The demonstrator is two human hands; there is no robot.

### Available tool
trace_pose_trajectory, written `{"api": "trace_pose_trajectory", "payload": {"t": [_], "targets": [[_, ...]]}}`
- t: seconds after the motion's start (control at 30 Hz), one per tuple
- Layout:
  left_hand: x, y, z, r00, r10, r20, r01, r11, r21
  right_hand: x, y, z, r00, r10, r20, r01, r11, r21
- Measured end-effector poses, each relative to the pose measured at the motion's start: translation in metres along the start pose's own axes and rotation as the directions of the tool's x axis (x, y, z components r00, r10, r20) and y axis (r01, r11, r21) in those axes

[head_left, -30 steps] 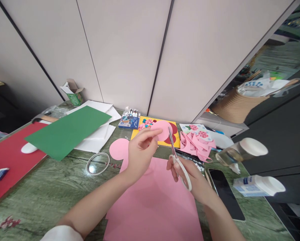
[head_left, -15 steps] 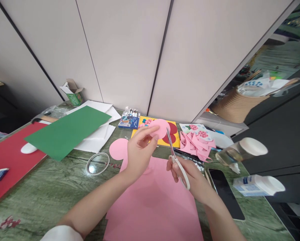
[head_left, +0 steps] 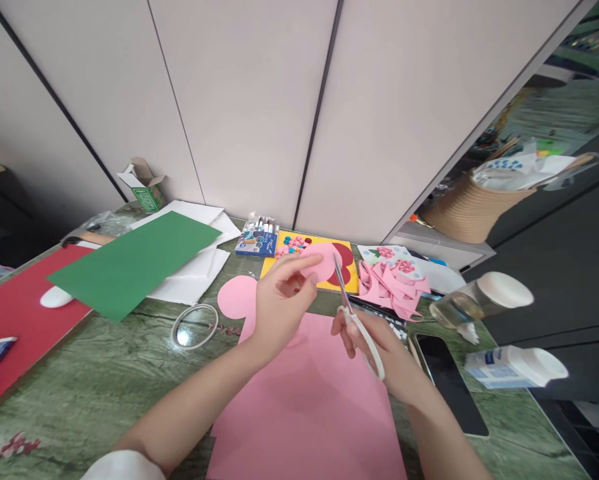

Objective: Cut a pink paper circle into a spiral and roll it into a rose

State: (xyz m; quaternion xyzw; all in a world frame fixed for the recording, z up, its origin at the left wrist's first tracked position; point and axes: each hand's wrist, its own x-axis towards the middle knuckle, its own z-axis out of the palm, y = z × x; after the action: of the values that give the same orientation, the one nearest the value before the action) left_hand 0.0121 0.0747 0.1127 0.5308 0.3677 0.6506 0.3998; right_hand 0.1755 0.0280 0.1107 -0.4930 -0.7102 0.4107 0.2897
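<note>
Between the thumb and fingers of my left hand (head_left: 284, 303) is a pink paper circle (head_left: 322, 262), held up above the table. My right hand (head_left: 374, 347) grips white-handled scissors (head_left: 364, 337), with fingers through the loops. Their blades point up and away and meet the right edge of the circle. Below both hands lies a large pink paper sheet (head_left: 304, 400). Another pink circle (head_left: 236, 297) rests left of my left hand. Behind the held circle, a yellow sheet (head_left: 272, 267) carries dark red paper circles (head_left: 346, 255) and small coloured pompoms (head_left: 292, 245).
Pink paper scraps (head_left: 389, 290) are heaped at the right, near a phone (head_left: 449, 383), a clear jar (head_left: 462, 307) and a white bottle (head_left: 499, 367). At left are a ring (head_left: 195, 327), a green sheet (head_left: 134, 263) and a red sheet (head_left: 24, 333). A marker box (head_left: 256, 240) stands behind.
The pink circle has moved slightly down and right in my left hand's grip, showing more pompoms behind it. The scissors have shifted very slightly, their blades still at the circle's right edge.
</note>
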Motion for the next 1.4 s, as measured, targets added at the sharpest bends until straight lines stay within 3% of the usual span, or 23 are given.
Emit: {"api": "trace_pose_trajectory", "payload": {"t": [0.33,0.8,1.0,1.17,1.4], "targets": [[0.0001,-0.0030,-0.0003,1.000,0.002,-0.012,-0.002,0.998,-0.059,0.0005,0.0023,0.0003,1.000,0.013,0.017,-0.013,1.000,-0.016],[0.0029,-0.0032,-0.0026,0.993,0.079,-0.084,-0.077,0.997,0.021,0.0016,-0.0009,-0.0015,0.999,0.029,0.028,-0.028,0.999,-0.032],[0.0027,-0.0026,-0.0014,0.995,0.031,-0.097,-0.036,0.998,-0.048,0.0022,-0.0017,-0.0030,0.999,0.005,0.033,-0.004,1.000,-0.021],[0.0022,-0.0028,0.0001,0.997,0.018,-0.080,-0.026,0.995,-0.097,0.0017,-0.0030,-0.0024,1.000,-0.015,0.025,0.016,0.999,-0.030],[-0.0006,-0.0004,-0.0009,0.999,0.006,-0.034,-0.008,0.999,-0.040,-0.0007,-0.0032,-0.0021,1.000,-0.021,0.011,0.022,1.000,-0.017]]}}
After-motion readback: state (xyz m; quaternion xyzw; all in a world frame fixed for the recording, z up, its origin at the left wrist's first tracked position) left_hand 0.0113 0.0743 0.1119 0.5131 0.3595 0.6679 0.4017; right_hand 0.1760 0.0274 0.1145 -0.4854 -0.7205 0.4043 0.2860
